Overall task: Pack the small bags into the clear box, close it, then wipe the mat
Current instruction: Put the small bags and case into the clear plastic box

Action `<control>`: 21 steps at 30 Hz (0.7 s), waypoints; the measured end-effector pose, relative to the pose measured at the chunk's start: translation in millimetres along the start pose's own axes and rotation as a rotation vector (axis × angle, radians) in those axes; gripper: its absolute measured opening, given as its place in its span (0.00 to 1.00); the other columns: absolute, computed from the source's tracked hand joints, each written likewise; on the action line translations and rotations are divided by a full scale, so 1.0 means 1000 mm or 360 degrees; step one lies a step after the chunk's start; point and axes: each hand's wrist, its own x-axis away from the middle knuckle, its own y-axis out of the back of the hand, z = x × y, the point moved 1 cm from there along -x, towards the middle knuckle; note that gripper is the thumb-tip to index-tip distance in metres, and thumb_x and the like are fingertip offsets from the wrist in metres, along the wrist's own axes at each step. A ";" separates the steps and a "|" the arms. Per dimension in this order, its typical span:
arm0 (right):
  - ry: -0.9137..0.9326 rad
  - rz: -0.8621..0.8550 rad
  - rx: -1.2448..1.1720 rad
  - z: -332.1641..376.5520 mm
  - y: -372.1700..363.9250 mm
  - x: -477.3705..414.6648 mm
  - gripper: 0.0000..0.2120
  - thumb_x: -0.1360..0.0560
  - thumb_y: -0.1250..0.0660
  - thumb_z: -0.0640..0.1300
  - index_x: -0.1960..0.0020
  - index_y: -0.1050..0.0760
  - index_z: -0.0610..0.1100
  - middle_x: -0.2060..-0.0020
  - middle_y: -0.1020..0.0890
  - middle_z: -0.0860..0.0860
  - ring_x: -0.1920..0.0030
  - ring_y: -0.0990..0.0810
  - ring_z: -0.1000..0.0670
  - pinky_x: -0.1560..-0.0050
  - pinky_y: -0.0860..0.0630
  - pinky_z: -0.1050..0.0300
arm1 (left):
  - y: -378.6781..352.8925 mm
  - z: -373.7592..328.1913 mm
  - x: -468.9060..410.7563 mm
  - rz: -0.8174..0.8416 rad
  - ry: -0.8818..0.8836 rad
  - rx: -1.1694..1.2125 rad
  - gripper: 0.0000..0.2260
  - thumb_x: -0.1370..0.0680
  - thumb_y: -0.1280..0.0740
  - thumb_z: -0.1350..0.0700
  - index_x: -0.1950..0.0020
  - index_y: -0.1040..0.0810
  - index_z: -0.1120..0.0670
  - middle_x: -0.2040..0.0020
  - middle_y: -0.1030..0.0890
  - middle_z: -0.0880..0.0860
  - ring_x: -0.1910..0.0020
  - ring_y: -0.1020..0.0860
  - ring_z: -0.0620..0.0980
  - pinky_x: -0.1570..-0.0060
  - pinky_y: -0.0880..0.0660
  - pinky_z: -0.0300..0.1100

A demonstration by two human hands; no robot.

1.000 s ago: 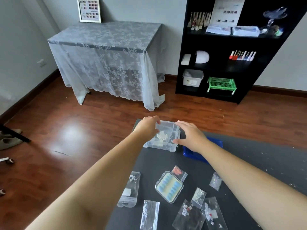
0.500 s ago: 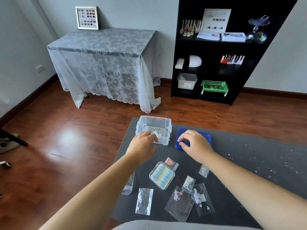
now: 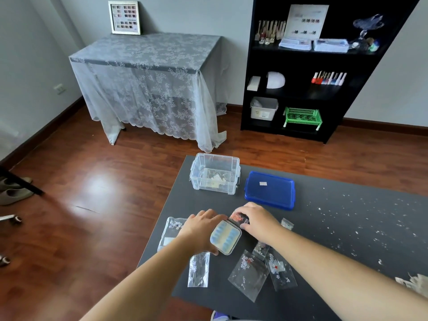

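Observation:
The clear box (image 3: 215, 176) stands open at the far left corner of the dark mat (image 3: 335, 228), with a few small white items inside. Its blue lid (image 3: 269, 189) lies flat to its right. My left hand (image 3: 200, 230) grips a small clear case of pale blue nails (image 3: 225, 237) and tilts it off the mat. My right hand (image 3: 257, 218) pinches a small bag with red bits (image 3: 237, 216). Several small clear bags lie close by: one (image 3: 171, 230) left of my left hand, one (image 3: 199, 269) below it, two (image 3: 249, 271) (image 3: 279, 269) under my right forearm.
White specks are scattered over the right part of the mat. A crumpled white wipe (image 3: 414, 282) lies at the mat's right edge. Beyond the mat are wooden floor, a lace-covered table (image 3: 148, 89) and a black shelf unit (image 3: 308, 72).
Both hands have drawn back from the clear box and blue lid toward me. My left hand has taken hold of the nail case and my right hand has closed on the red-bit bag.

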 end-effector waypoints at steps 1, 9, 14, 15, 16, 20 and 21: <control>-0.0020 -0.0022 -0.0040 -0.001 -0.002 -0.001 0.23 0.27 0.31 0.41 0.33 0.29 0.52 0.40 0.28 0.51 0.41 0.26 0.48 0.41 0.28 0.53 | 0.000 0.001 0.001 -0.0009 0.0003 -0.0007 0.44 0.39 0.23 0.41 0.29 0.42 0.41 0.35 0.31 0.48 0.36 0.32 0.52 0.41 0.33 0.48; -0.0113 -0.0011 0.0217 0.011 -0.003 -0.012 0.04 0.25 0.34 0.39 0.53 0.28 0.44 0.45 0.29 0.45 0.47 0.26 0.44 0.47 0.25 0.49 | 0.003 0.002 -0.003 0.0024 -0.0006 0.0013 0.45 0.43 0.23 0.36 0.31 0.37 0.44 0.35 0.32 0.48 0.36 0.33 0.51 0.40 0.33 0.49; -0.0174 0.0012 0.0041 0.005 0.004 -0.008 0.18 0.28 0.35 0.33 0.73 0.34 0.47 0.52 0.18 0.46 0.51 0.18 0.45 0.49 0.23 0.54 | 0.001 -0.001 -0.003 -0.0002 0.0046 0.0252 0.41 0.45 0.19 0.46 0.39 0.37 0.51 0.42 0.26 0.51 0.45 0.27 0.53 0.48 0.30 0.46; -0.0197 -0.0001 -0.0040 0.002 0.006 -0.006 0.15 0.28 0.35 0.33 0.72 0.31 0.44 0.55 0.16 0.46 0.53 0.18 0.46 0.51 0.23 0.55 | 0.000 -0.001 -0.002 0.0014 0.0066 0.0360 0.40 0.44 0.19 0.48 0.40 0.37 0.51 0.43 0.25 0.52 0.48 0.27 0.53 0.52 0.30 0.45; -0.0207 -0.0010 -0.0093 -0.002 0.008 -0.005 0.12 0.28 0.33 0.35 0.69 0.27 0.42 0.57 0.17 0.46 0.54 0.19 0.47 0.54 0.25 0.56 | -0.001 0.000 -0.001 0.0030 0.0099 0.0479 0.38 0.43 0.19 0.50 0.41 0.37 0.51 0.45 0.24 0.53 0.51 0.27 0.53 0.55 0.30 0.43; -0.0109 0.0040 -0.0143 -0.004 0.022 -0.005 0.09 0.22 0.39 0.38 0.54 0.21 0.40 0.53 0.22 0.47 0.52 0.23 0.47 0.56 0.30 0.59 | 0.007 0.008 -0.003 0.0068 0.0284 0.0893 0.23 0.36 0.22 0.53 0.47 0.30 0.51 0.53 0.20 0.52 0.57 0.25 0.50 0.57 0.28 0.42; -0.0079 0.0043 -0.0147 -0.003 0.027 -0.006 0.10 0.22 0.41 0.36 0.51 0.20 0.40 0.52 0.24 0.48 0.52 0.24 0.49 0.55 0.30 0.63 | 0.011 0.011 -0.004 0.0079 0.0322 0.1000 0.20 0.35 0.22 0.55 0.49 0.28 0.51 0.55 0.20 0.51 0.58 0.24 0.49 0.56 0.26 0.42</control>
